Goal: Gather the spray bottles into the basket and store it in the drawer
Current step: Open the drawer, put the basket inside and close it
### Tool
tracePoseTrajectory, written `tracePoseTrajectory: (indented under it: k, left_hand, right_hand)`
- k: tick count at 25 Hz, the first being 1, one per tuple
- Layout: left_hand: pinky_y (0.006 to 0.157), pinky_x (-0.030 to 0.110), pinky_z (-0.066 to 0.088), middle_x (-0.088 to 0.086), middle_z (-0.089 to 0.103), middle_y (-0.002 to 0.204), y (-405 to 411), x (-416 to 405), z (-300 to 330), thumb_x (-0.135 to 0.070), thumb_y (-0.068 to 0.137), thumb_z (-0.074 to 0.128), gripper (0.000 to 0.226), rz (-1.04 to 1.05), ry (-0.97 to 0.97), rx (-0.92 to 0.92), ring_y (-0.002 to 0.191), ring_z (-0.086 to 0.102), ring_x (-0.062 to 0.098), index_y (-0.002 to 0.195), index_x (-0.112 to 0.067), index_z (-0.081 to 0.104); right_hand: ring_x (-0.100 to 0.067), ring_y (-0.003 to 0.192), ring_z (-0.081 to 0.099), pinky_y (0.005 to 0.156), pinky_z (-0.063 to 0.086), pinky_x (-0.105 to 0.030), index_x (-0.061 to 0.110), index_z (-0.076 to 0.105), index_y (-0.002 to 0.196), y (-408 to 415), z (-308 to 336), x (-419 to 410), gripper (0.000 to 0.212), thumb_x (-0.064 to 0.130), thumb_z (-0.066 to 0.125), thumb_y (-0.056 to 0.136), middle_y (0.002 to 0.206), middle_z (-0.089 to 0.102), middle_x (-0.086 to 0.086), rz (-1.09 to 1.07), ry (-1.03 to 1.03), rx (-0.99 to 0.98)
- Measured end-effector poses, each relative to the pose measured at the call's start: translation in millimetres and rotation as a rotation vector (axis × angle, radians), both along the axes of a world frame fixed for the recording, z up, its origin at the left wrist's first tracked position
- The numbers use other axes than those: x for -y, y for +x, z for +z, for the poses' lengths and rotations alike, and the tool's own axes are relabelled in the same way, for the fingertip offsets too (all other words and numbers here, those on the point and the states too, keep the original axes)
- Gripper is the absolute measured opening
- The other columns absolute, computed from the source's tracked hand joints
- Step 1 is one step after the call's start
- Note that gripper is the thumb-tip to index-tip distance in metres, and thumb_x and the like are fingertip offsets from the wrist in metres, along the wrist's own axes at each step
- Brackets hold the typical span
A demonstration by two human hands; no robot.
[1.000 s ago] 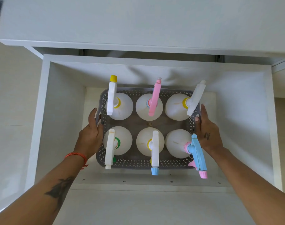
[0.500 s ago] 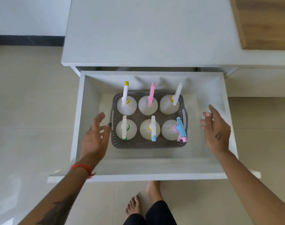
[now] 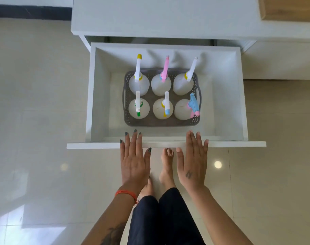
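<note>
A grey perforated basket (image 3: 175, 122) sits on the floor of the pulled-out white drawer (image 3: 223, 145). It holds several white spray bottles (image 3: 161, 84) in two rows, with yellow, pink, green and blue trigger heads. My left hand (image 3: 134, 160) and my right hand (image 3: 193, 161) are flat with straight fingers, palms down, side by side at the drawer's front panel. Their fingertips reach over the front edge. Neither hand holds anything, and both are apart from the basket.
The drawer hangs out of a white cabinet (image 3: 159, 16) with a wooden panel (image 3: 290, 7) at the top right. Pale glossy floor tiles (image 3: 36, 112) lie on both sides. My bare feet (image 3: 165, 167) and dark trouser legs stand just below the drawer front.
Both hands let go of the basket's handles, drew back out of the drawer and now lie flat at its front panel. The view has risen and pulled away.
</note>
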State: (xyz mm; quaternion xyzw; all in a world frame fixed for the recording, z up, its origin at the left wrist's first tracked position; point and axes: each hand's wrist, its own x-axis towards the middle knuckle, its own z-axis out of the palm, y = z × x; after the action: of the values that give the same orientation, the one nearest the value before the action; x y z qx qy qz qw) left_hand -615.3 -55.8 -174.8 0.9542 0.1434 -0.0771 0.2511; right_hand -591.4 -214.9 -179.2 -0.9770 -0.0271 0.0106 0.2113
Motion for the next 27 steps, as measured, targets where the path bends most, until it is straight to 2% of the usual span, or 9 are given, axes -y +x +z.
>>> tracePoseTrajectory:
  k: [4, 9, 16, 19, 27]
  left_hand:
    - [0.117, 0.037, -0.01, 0.008, 0.004, 0.154, -1, 3, -19, -0.041, 0.095, 0.015, 0.062, -0.061, 0.187, -0.039, 0.142, -0.006, 0.029, 0.145, -0.006, 0.009]
    - [0.116, 0.037, -0.006, 0.011, 0.007, 0.153, 9, 3, -20, -0.042, 0.097, 0.006, 0.061, -0.055, 0.25, -0.037, 0.141, 0.003, 0.03, 0.144, -0.004, 0.01]
    - [0.117, 0.036, -0.009, 0.01, 0.005, 0.153, 61, -6, -24, -0.04, 0.096, 0.011, 0.059, -0.037, 0.273, 0.009, 0.141, -0.003, 0.029, 0.144, -0.006, 0.007]
    - [0.118, 0.04, -0.004, 0.008, 0.0, 0.152, 92, -11, -29, -0.04, 0.096, 0.012, 0.059, -0.025, 0.284, 0.023, 0.14, -0.009, 0.027, 0.145, -0.007, 0.004]
    - [0.117, 0.04, -0.005, 0.007, -0.004, 0.153, 179, -26, -32, -0.038, 0.099, 0.021, 0.06, -0.012, 0.275, 0.082, 0.14, -0.012, 0.024, 0.147, -0.005, 0.008]
  right_hand:
    - [-0.032, 0.14, 0.022, 0.117, 0.007, -0.042, -0.003, 0.03, 0.141, 0, -24, 0, 0.057, 0.03, 0.032, 0.094, 0.15, 0.024, -0.014, 0.043, -0.142, 0.013]
    - [-0.025, 0.142, 0.013, 0.118, 0.003, -0.04, -0.002, 0.021, 0.143, 17, -30, 0, 0.058, 0.03, 0.026, 0.096, 0.152, 0.019, -0.015, 0.081, -0.22, 0.036]
    - [-0.029, 0.143, 0.015, 0.117, 0.006, -0.042, -0.002, 0.021, 0.144, 69, -32, -10, 0.059, 0.033, 0.022, 0.097, 0.153, 0.023, -0.018, 0.08, -0.265, 0.051]
    - [-0.029, 0.142, 0.015, 0.117, 0.004, -0.041, -0.002, 0.022, 0.144, 101, -33, -16, 0.059, 0.035, 0.017, 0.098, 0.153, 0.023, -0.018, 0.074, -0.235, 0.079]
    - [-0.031, 0.142, 0.015, 0.117, 0.001, -0.039, -0.002, 0.026, 0.143, 189, -39, -31, 0.057, 0.029, 0.029, 0.095, 0.152, 0.027, -0.019, 0.069, -0.164, 0.179]
